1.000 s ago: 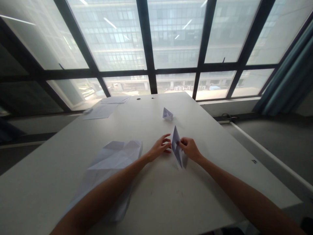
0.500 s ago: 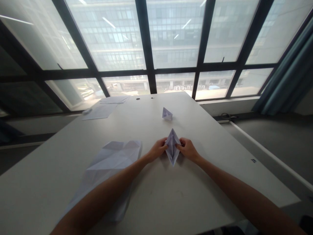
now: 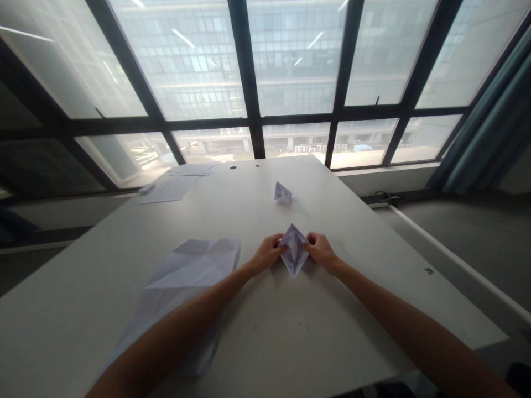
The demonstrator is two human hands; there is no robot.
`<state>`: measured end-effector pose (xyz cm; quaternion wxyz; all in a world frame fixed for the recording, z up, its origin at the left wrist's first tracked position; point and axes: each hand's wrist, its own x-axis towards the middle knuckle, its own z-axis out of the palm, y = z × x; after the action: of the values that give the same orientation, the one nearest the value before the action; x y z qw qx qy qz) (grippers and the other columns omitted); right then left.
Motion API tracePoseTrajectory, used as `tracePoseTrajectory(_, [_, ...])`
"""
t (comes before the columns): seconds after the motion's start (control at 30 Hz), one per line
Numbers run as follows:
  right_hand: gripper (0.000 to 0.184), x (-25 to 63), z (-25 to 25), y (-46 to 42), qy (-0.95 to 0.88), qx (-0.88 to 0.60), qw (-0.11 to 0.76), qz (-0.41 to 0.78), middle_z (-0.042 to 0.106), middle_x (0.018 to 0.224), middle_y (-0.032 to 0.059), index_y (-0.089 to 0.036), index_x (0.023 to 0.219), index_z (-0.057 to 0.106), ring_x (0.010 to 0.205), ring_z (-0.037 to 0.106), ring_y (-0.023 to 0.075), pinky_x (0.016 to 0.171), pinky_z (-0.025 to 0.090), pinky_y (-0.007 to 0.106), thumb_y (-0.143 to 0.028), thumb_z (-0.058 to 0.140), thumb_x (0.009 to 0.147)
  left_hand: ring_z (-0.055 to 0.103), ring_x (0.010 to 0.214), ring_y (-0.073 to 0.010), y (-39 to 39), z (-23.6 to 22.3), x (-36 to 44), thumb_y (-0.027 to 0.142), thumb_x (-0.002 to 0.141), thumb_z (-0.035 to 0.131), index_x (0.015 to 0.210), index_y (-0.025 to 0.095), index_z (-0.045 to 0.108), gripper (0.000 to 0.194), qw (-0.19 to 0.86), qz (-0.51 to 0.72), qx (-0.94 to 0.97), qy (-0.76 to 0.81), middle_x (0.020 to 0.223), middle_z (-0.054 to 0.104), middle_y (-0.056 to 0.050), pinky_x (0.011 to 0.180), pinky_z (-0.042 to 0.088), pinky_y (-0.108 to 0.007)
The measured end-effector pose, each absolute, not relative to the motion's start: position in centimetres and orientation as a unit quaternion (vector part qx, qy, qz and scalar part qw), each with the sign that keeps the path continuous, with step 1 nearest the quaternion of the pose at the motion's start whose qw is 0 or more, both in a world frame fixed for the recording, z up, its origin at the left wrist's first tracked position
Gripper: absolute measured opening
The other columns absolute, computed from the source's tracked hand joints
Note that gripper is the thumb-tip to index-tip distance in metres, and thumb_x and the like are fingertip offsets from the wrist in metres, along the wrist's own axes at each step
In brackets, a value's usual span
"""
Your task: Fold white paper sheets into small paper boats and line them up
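Between my two hands is a folded white paper (image 3: 294, 264), diamond-shaped from above with an opened hollow along its middle. My left hand (image 3: 267, 254) pinches its left side, thumb on top at the inner edge. On the opposite side my right hand (image 3: 321, 251) grips it the same way, with the other fingers behind the paper and partly hidden. Just beyond stands a small folded paper boat (image 3: 282, 193), apart from both hands. Left of my hands, a large creased white sheet (image 3: 194, 265) lies under my left forearm.
The white table (image 3: 265, 342) runs away toward a wall of framed windows. Flat paper sheets (image 3: 166, 189) lie at its far left. A white pipe (image 3: 452, 254) runs along the floor on the right, and a blue curtain (image 3: 481, 116) hangs beyond.
My hands have drawn slightly apart. The folded paper between them has become wider and shorter, and its middle hollow more open. The other papers stay in place.
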<state>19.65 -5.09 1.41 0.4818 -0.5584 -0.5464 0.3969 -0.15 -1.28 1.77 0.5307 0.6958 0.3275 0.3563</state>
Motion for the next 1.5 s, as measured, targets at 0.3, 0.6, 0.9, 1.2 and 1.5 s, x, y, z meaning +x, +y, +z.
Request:
tracePoseTrajectory(0.3, [0.017,19.5,2.2,-5.5,-0.483,-0.491,0.506,0.520,0.059,0.067,-0.0026,-0.021,0.076,0.051,0.061,0.054,0.0135,0.055,0.043,0.023,-0.027,0.062,0.064,0.063,0.085,-0.0223,-1.8,2.9,-0.7,0.024,0.074,0.065,0.112,0.016,0.067,0.040,0.612,0.330,0.646,0.314,0.091,0.069,-0.005,0.074,0.047,-0.028])
tracePoseTrajectory(0.6, [0.025,19.4,2.0,-5.4,-0.486,-0.458,0.518,0.535,0.065,0.076,-0.0003,-0.020,0.089,0.058,0.066,0.058,0.0159,0.061,0.044,0.025,-0.026,0.058,0.064,0.063,0.085,-0.0228,-1.7,2.7,-0.7,0.024,0.072,0.065,0.115,0.016,0.067,0.044,0.641,0.329,0.621,0.309,0.092,0.069,-0.005,0.075,0.047,-0.029])
tracePoseTrajectory(0.9, [0.028,19.5,1.8,-5.2,-0.491,-0.451,0.525,0.529,0.069,0.080,0.0012,-0.018,0.093,0.063,0.072,0.061,0.0174,0.064,0.046,0.026,-0.024,0.059,0.065,0.062,0.085,-0.0222,-1.4,2.5,-0.7,0.023,0.072,0.064,0.114,0.016,0.067,0.042,0.628,0.331,0.630,0.315,0.090,0.068,-0.005,0.074,0.047,-0.029])
tracePoseTrajectory(1.2, [0.028,19.4,1.9,-5.3,-0.506,-0.486,0.507,0.501,0.067,0.079,0.0021,-0.018,0.091,0.064,0.065,0.060,0.0152,0.054,0.047,0.025,-0.038,0.067,0.072,0.061,0.079,-0.0197,-1.2,2.0,-0.8,0.022,0.075,0.061,0.108,0.014,0.065,0.034,0.614,0.352,0.629,0.320,0.088,0.066,-0.005,0.072,0.048,-0.029])
tracePoseTrajectory(1.5, [0.026,20.1,1.3,-4.8,-0.488,-0.538,0.525,0.443,0.063,0.062,0.0009,-0.017,0.074,0.062,0.050,0.055,0.0125,0.044,0.041,0.023,-0.043,0.066,0.072,0.060,0.089,-0.0203,-2.0,3.1,-0.4,0.045,0.083,0.064,0.119,0.017,0.061,0.046,0.590,0.377,0.618,0.358,0.109,0.062,-0.009,0.058,0.049,-0.023])
